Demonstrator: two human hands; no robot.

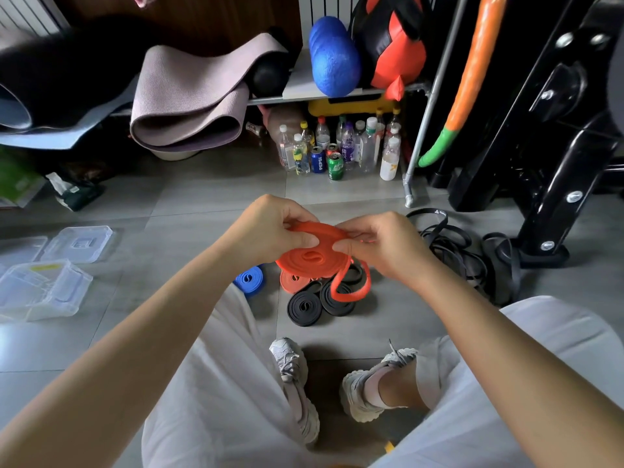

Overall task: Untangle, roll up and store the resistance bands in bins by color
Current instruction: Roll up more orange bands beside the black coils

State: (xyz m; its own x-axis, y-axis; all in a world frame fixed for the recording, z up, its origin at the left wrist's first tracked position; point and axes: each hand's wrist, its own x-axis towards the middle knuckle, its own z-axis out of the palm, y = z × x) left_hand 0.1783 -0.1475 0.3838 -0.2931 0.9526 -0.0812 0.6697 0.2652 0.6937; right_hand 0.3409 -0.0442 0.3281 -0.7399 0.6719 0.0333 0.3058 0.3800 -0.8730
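An orange band coil (312, 260) is held in the air between both hands, with a loose orange loop (351, 292) hanging from its right side. My left hand (270, 228) pinches the coil's upper left edge. My right hand (380, 246) pinches its right edge. On the floor below lie a rolled blue band (250, 280), a second rolled orange band (292, 282) and two rolled black bands (305, 309), (336, 298). A tangled heap of black bands (452, 255) lies to the right. Clear plastic bins (44, 290) and a clear lid (79, 243) sit on the floor at the left.
Several bottles and cans (334, 150) stand under a metal shelf behind the bands. Folded mats (189, 99), a blue foam roller (332, 57) and a black machine frame (540, 157) ring the spot. My shoes (295, 383) and knees fill the near floor.
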